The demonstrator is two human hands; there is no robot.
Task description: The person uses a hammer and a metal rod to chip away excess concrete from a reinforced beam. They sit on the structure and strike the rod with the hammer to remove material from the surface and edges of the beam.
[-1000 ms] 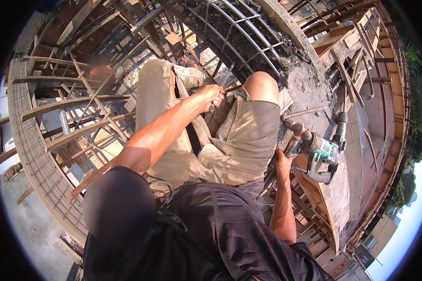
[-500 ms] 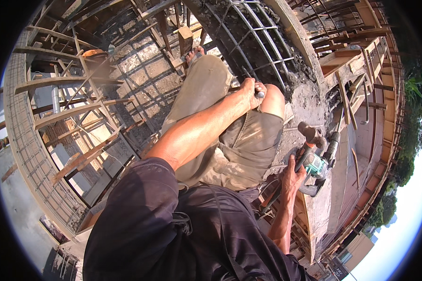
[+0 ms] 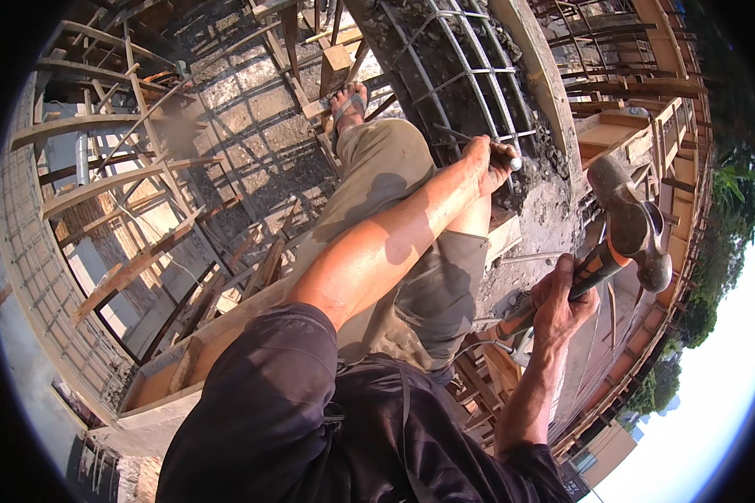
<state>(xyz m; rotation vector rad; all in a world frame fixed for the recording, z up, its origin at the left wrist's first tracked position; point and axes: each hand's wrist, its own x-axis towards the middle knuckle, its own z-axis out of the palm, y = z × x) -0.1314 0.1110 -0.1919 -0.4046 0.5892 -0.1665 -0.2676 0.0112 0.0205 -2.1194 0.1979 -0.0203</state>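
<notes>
Steel bar grid (image 3: 470, 74) ahead, hammer (image 3: 622, 216) held up at right, right hand (image 3: 564, 298) with fingers wrapped round it, left hand (image 3: 488, 165) near the grid, fingers closed round a metal rod (image 3: 516, 163), rounded end showing.

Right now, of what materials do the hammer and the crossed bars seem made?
Hammer head: probably steel, brown-grey and worn, with a dull sheen. Handle: perhaps rubber-covered, being matte black and orange. Crossed bars: likely steel, grey, with bright sunlit edges.
</notes>
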